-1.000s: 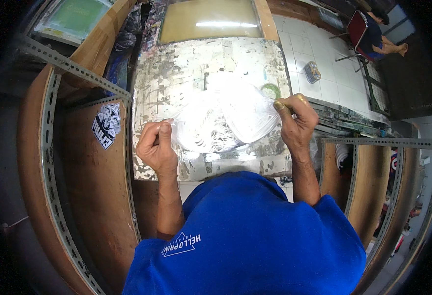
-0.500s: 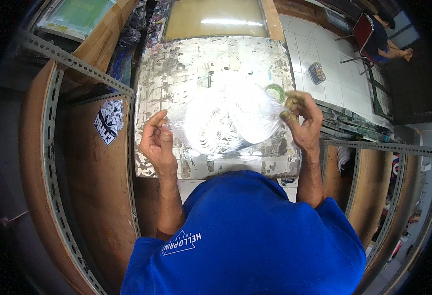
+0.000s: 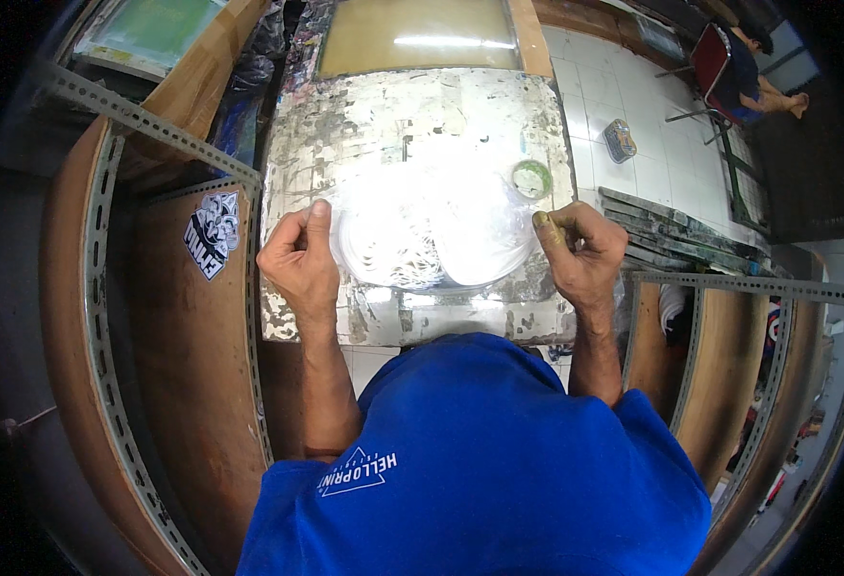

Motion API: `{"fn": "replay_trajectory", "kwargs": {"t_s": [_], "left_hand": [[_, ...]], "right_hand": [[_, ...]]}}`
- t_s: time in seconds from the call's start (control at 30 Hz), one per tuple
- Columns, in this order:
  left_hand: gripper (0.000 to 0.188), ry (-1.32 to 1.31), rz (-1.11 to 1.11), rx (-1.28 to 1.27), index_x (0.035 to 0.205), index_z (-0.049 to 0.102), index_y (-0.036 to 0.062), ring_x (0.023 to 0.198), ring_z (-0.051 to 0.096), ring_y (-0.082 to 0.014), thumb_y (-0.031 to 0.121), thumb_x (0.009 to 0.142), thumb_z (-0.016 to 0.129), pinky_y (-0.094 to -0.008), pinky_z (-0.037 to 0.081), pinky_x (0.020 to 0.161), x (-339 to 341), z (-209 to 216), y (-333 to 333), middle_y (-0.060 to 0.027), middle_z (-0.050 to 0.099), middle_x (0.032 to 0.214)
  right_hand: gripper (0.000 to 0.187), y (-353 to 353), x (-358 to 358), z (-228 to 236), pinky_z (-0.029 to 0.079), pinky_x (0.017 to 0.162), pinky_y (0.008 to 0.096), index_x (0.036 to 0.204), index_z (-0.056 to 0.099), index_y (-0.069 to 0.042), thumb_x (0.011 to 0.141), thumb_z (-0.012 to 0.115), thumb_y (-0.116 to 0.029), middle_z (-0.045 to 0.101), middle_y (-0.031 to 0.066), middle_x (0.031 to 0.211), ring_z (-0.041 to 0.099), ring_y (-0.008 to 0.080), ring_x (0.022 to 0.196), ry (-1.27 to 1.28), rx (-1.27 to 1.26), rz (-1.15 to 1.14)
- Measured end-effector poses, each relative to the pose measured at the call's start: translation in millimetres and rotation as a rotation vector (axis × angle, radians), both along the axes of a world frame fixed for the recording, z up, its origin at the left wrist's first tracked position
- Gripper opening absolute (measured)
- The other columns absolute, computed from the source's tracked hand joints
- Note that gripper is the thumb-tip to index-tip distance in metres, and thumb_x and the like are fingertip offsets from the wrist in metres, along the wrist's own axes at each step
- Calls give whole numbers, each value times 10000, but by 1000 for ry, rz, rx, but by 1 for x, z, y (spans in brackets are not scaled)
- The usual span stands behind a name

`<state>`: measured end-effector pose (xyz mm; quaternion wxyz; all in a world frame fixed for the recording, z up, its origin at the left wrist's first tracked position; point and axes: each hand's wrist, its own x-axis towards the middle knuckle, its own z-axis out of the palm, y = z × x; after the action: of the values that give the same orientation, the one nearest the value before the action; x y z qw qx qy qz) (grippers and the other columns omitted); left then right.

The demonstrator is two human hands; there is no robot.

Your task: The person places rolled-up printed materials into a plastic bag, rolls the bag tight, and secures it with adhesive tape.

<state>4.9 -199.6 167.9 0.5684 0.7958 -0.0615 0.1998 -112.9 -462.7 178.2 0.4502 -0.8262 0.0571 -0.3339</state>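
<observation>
We hold a clear plastic bag (image 3: 432, 230) flat on the paint-crusted desk (image 3: 412, 115), the left hand (image 3: 297, 259) pinching its edge at nine o'clock, thumb laid along the film, and the right hand (image 3: 580, 254) closed on the opposite edge at three o'clock, its forefinger tip stained yellow-green. Half a second ago both hands sat higher and closer in, with the film bunched between them; a second ago they were spread much as now. We judge that the bag, with what looks like white printed fabric inside, has been pulled taut and smoothed again, so the work of straightening it seems near its end. The bag lies at the desk's middle, nearer the front edge.

Beyond the hands, a small round tub with green paint (image 3: 531, 179) stands at one o'clock from the bag, just beside its corner and close to our right forefinger; it is the one thing that could be knocked. At twelve o'clock a framed printing screen (image 3: 422, 38) leans past the desk's far edge. At nine o'clock a wooden rack of slotted steel angle (image 3: 105, 288) carries a black-and-white sticker (image 3: 213, 232). At two o'clock a tin (image 3: 620, 140) rests on the white tiled floor (image 3: 652, 173), and farther off another person sits on a red chair (image 3: 705, 58).
</observation>
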Motion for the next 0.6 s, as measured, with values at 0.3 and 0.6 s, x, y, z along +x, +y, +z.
{"fn": "replay_trajectory", "kwargs": {"t_s": [0.3, 0.6], "left_hand": [[306, -399, -467, 499, 1029, 700, 32, 970, 601, -311, 141, 749, 760, -391, 449, 818, -42, 45, -64, -135, 650, 1055], [281, -178, -671, 588, 1070, 702, 45, 1085, 555, -280, 171, 819, 693, -395, 410, 897, -43, 27, -70, -99, 625, 1131]], "right_hand": [[160, -15, -6, 34, 362, 479, 195, 799, 668, -14, 733, 809, -52, 574, -7, 667, 467, 34, 558, 129, 86, 51], [210, -12, 0, 18, 462, 588, 264, 947, 718, 2, 737, 706, 12, 637, 97, 784, 594, 150, 667, 292, -20, 507]]}}
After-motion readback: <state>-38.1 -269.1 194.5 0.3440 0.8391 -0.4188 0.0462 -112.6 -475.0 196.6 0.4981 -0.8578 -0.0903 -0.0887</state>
